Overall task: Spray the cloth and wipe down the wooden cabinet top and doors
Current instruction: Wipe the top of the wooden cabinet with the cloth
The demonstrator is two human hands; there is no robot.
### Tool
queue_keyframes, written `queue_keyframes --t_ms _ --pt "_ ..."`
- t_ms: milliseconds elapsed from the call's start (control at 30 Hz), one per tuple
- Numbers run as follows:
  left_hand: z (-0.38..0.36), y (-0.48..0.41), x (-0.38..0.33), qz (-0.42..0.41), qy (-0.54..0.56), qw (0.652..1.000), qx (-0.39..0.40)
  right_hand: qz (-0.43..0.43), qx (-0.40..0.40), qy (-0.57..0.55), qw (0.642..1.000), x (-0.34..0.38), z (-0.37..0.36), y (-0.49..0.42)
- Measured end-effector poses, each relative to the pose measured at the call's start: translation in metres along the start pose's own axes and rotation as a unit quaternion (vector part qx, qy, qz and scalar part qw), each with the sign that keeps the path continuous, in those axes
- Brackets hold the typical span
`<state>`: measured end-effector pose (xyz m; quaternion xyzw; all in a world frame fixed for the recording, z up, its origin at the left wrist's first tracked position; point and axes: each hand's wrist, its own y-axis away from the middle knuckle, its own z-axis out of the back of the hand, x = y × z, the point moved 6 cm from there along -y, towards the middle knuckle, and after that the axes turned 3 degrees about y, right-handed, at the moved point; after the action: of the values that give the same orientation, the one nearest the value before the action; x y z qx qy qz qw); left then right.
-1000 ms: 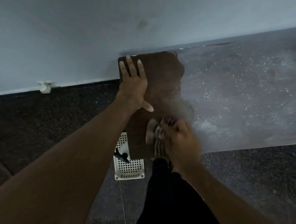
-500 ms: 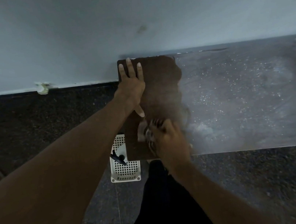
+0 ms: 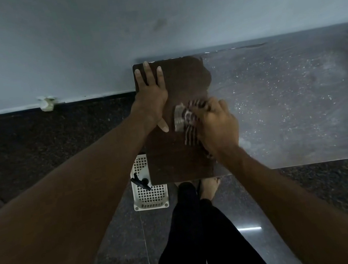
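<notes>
Looking down from the head camera: pressing the striped cloth onto the cabinet top with the right hand, fingers bunching it tight near the top's middle at the edge of the clean dark patch. Bracing with the left hand, spread flat at the top's far left corner. Leaving the dusty grey stretch running long to the right, nearer the right hand. Showing no readable writing; basket sitting below the top's near left corner.
</notes>
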<state>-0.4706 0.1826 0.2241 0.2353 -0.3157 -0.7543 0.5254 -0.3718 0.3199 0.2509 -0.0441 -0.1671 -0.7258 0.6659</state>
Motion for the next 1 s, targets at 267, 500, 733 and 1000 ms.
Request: queue_keyframes --t_ms 267,500,733,1000 --pt "0.000 0.000 0.000 -0.001 0.017 1.000 -0.003 -0.033 0.018 -0.028 0.999 0.007 -0.016 0.038" --pt "0.000 0.001 -0.001 -0.002 0.005 1.000 -0.003 0.007 0.086 0.018 0.996 -0.010 -0.035 0.120" --pt "0.000 0.001 0.000 -0.008 0.019 1.000 0.001 -0.045 0.039 0.034 0.998 -0.028 0.005 0.000" --pt "0.000 0.002 0.000 -0.003 0.030 1.000 0.004 -0.058 0.040 0.018 0.997 -0.030 0.013 -0.026"
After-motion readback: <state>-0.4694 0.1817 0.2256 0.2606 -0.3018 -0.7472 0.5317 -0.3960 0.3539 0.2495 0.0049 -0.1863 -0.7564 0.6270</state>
